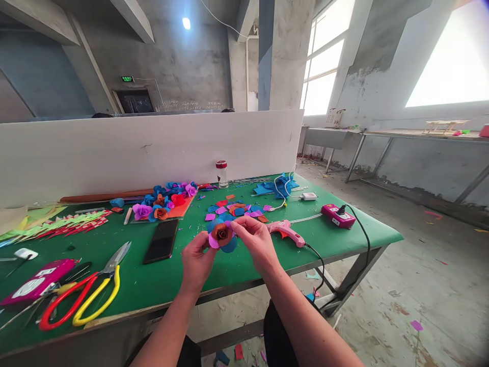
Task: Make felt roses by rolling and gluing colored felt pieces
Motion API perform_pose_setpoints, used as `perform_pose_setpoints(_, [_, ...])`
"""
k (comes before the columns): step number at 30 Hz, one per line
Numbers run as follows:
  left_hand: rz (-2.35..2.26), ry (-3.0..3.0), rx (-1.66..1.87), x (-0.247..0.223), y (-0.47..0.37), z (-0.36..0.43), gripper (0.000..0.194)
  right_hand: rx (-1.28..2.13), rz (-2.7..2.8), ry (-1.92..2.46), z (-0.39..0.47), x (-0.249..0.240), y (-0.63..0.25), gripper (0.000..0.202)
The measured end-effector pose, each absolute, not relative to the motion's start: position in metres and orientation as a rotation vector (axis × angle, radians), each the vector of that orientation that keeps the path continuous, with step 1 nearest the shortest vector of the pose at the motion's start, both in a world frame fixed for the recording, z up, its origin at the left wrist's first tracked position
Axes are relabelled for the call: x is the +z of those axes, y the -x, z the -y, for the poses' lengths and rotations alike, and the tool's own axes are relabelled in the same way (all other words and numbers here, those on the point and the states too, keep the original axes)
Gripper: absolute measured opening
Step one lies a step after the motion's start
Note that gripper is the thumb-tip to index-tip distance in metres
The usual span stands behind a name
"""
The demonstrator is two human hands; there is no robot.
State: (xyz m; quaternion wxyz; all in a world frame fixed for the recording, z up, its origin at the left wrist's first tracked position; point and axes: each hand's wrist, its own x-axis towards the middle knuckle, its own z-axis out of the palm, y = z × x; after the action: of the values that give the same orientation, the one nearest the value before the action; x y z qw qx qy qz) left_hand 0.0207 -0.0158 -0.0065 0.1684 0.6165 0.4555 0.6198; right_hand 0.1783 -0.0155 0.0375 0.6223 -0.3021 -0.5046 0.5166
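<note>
Holds a layered paper rose [222, 233], brown at the heart with purple and blue around it, above the green table [153, 285] near the front edge. Supports the bloom's lower left with the left hand [198, 257], thumb and fingers bent nearly together on the petals, apparently for steadiness, heart facing the wearer, presumably for a clear view. Pinches a purple petal at the upper right with the right hand [255, 242], fingertips almost closed, seemingly for fine control. Just right of that hand, near the front edge, a pink glue gun [288, 232], probably there for easy reach. Beyond the rose, toward the back edge, loose petals [239, 210], spread out perhaps for easy picking. Farther left, paper flowers [159, 213] bunched together, likely safe there from crushing. Near the left front edge, red-and-yellow-handled scissors [105, 274], apart from both hands.
</note>
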Motion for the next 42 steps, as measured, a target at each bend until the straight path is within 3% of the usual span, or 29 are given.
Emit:
perform_pose_setpoints(12, [-1.336, -1.736, 1.792, -0.006, -0.021, 0.016, 0.030, 1.247, 1.138, 0.728, 0.015, 0.036, -0.179, 0.028])
perform_pose_setpoints(20, [-1.336, -1.692, 1.813, -0.005, -0.022, 0.015, 0.021, 1.388, 1.120, 0.649, 0.009, 0.031, -0.181, 0.030])
perform_pose_setpoints(33, [-1.251, -1.391, 2.000, 0.007, -0.021, 0.012, 0.009, 1.173, 1.112, 0.648, 0.028, 0.046, -0.185, 0.028])
perform_pose_setpoints(42, [-1.413, -1.287, 2.111, -0.025, 0.000, 0.095, 0.017, 1.364, 1.132, 0.780, 0.120, -0.020, -0.170, 0.035])
